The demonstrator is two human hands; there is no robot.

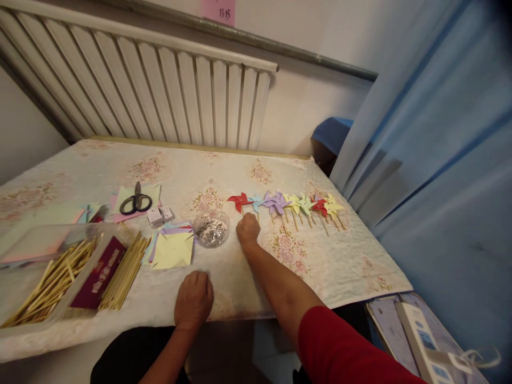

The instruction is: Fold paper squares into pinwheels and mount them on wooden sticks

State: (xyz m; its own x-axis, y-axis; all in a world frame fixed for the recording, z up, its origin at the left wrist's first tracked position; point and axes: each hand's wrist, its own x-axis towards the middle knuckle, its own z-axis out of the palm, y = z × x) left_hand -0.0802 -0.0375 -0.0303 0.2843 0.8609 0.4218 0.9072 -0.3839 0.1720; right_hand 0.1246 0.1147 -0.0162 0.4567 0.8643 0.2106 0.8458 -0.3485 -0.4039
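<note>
Pinwheels [277, 202] in a row, right half of cloth, sticks running toward the person. Left hand [194, 300]: by the near edge, fingers curled together, nothing seen in it, well apart from the row. Right hand [248, 229]: nearer, fingers folded; cannot tell if clamped on a stick. Leftmost red head just beyond its knuckles.

Counts, left to right: sticks [60, 277], many; scissors [138, 202], one; small boxes [154, 217], two; paper pile [174, 250], one; dish [224, 221], one; pinwheels, at least seven, overlapping.

From here I read something like "5545" on the pink paper [219, 10], but the maroon card [98, 273] looks blurred.
</note>
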